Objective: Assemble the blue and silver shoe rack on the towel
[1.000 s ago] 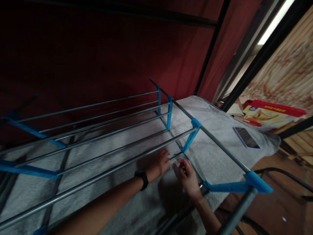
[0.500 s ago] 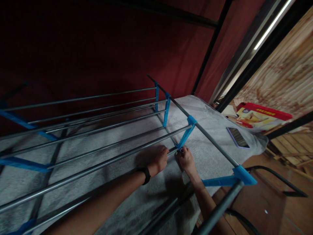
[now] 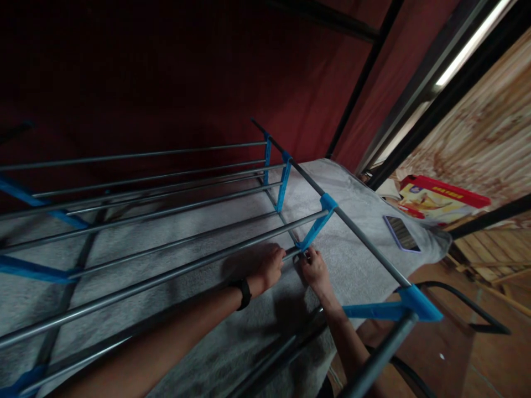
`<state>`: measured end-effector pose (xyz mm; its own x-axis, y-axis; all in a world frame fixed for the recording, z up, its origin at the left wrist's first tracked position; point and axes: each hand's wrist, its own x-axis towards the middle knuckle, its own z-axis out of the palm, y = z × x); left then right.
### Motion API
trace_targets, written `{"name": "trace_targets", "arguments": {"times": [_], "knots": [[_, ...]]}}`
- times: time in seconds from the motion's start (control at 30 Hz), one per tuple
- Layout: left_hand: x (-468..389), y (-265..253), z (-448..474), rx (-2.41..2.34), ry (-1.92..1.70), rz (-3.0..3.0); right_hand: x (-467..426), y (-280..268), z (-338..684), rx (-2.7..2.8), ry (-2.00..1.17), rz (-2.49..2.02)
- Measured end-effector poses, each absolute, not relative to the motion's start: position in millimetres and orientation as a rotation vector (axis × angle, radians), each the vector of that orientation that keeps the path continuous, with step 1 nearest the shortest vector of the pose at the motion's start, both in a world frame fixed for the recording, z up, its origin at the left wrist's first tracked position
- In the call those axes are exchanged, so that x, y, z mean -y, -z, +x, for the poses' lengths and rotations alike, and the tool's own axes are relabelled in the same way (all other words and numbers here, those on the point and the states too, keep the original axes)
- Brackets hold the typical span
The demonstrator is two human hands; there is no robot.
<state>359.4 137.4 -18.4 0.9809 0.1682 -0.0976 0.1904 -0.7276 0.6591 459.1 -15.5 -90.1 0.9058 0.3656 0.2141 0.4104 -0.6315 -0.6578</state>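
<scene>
A rack of grey metal tubes joined by blue plastic connectors lies across a grey blanket. In the middle, my left hand, with a dark band on its wrist, is closed around a lower tube near its right end. Just to the right, my right hand pinches the bottom end of a blue connector, where that tube meets it. The fingers partly hide the joint, so whether the tube is fully seated cannot be seen. A second blue connector passes behind my right forearm.
A phone lies on the grey blanket to the right. Beyond it stands a red and yellow box. A dark red wall rises behind the rack, and black metal bars frame the space. Tiled floor shows at lower right.
The view has shifted slightly, so the rack's left side sits further left. Both hands keep their places at the joint, with only small finger movement.
</scene>
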Motion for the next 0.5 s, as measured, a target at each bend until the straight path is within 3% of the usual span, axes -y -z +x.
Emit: {"name": "trace_targets", "arguments": {"times": [0.5], "knots": [[-133, 28, 365, -0.243, 0.033, 2.465, 17, 86, 444, 0.577, 0.112, -2.349]]}}
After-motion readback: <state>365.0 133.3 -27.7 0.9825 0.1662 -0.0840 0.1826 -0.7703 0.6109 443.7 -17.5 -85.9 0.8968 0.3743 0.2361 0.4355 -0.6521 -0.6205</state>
